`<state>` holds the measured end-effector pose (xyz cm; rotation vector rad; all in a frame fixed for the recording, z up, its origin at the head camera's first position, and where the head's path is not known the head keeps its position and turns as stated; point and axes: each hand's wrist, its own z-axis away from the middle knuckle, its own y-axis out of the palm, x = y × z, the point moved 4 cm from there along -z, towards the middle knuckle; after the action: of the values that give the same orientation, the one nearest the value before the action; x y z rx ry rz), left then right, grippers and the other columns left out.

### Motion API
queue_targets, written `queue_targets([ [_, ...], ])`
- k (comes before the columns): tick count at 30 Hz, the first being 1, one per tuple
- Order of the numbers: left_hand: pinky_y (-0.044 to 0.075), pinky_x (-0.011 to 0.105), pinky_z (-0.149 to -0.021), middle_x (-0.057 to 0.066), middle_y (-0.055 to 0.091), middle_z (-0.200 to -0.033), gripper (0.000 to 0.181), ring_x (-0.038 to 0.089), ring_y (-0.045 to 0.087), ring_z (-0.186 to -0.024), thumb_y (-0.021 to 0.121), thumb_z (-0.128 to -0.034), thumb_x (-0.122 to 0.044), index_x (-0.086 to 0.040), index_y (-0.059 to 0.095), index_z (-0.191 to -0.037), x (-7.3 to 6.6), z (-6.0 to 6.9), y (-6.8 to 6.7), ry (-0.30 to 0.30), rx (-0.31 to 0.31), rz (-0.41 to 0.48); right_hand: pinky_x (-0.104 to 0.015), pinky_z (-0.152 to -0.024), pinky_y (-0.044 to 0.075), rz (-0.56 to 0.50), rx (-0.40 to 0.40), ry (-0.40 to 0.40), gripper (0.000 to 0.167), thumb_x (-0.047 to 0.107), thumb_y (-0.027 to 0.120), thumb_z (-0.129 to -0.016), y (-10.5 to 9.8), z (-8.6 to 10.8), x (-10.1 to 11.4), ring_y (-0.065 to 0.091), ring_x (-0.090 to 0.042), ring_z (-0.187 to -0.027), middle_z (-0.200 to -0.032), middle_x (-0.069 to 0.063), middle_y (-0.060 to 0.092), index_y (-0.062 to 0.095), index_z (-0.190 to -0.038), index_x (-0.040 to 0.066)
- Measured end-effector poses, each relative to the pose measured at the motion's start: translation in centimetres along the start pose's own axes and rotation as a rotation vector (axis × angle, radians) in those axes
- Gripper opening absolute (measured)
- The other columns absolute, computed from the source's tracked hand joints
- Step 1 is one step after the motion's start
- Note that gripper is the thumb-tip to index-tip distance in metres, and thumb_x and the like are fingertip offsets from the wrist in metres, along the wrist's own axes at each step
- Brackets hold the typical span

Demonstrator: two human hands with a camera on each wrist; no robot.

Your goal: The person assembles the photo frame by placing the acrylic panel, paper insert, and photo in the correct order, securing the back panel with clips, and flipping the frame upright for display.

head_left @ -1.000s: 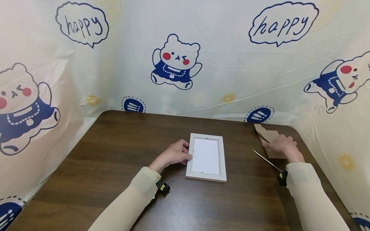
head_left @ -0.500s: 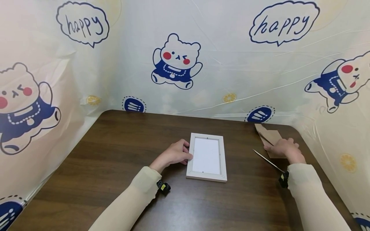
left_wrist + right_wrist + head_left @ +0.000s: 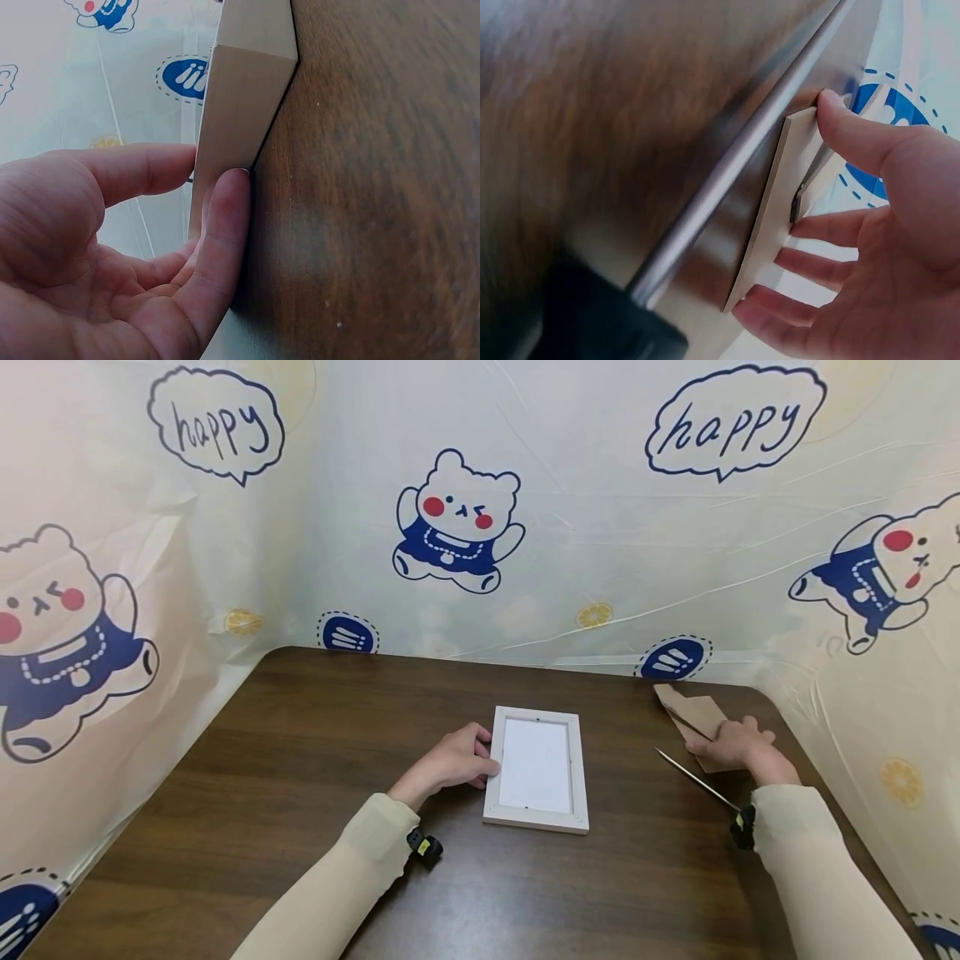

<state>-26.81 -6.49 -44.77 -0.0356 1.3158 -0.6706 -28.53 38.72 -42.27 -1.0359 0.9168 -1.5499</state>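
Where printed sheeting (image 3: 577,535) backs the table (image 3: 375,718), left fingers (image 3: 229,217) pinch a frame (image 3: 577,768), right fingers (image 3: 829,231) a board (image 3: 705,714).

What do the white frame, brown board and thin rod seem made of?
White frame: possibly painted wood; matte, with square, crisp edges, though plastic is possible. Brown board: probably fibreboard; flat, dull, evenly tan. Thin rod: likely steel; smooth, grey, with a metallic sheen.

table (image 3: 300,760): glossy wood-grain | frame (image 3: 577,772): smooth, matt | rod (image 3: 744,146): metal
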Motion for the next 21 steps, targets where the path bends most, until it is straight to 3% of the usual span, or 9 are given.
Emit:
queue_targets([
  [7, 0.064, 0.037, -0.073, 0.02, 0.064, -0.111, 0.054, 0.024, 0.073, -0.076, 0.076, -0.0915, -0.001, 0.007, 0.05, -0.138, 0.0, -0.1, 0.1, 0.003, 0.0, 0.01, -0.071, -0.098, 0.035, 0.054, 0.01, -0.075, 0.09, 0.053, 0.064, -0.101, 0.1, -0.7, -0.5, 0.035, -0.065, -0.121, -0.135, -0.052, 0.037, 0.044, -0.14, -0.026],
  [15, 0.064, 0.037, -0.072, 0.02, 0.064, -0.11, 0.054, 0.023, 0.073, -0.076, 0.075, -0.091, 0.0, 0.008, 0.05, -0.138, 0.0, -0.1, 0.0, 0.003, -0.003, 0.016, -0.065, -0.095, 0.038, 0.133, 0.022, -0.147, 0.068, 0.046, 0.069, -0.101, -0.1, -1.5, -0.2, 0.041, -0.059, -0.125, -0.135, -0.048, 0.045, 0.054, -0.127, -0.015],
  [21, 0.064, 0.036, -0.072, 0.02, 0.065, -0.109, 0.054, 0.023, 0.073, -0.075, 0.076, -0.0913, 0.0, 0.008, 0.05, -0.138, 0.1, -0.2, 0.0, 0.004, -0.001, 0.013, -0.072, -0.104, 0.034, 0.134, 0.007, -0.212, 0.08, 0.038, 0.072, -0.1, -0.2, -1.7, 0.2, 0.035, -0.065, -0.133, -0.146, -0.05, 0.036, 0.042, -0.147, -0.019],
])
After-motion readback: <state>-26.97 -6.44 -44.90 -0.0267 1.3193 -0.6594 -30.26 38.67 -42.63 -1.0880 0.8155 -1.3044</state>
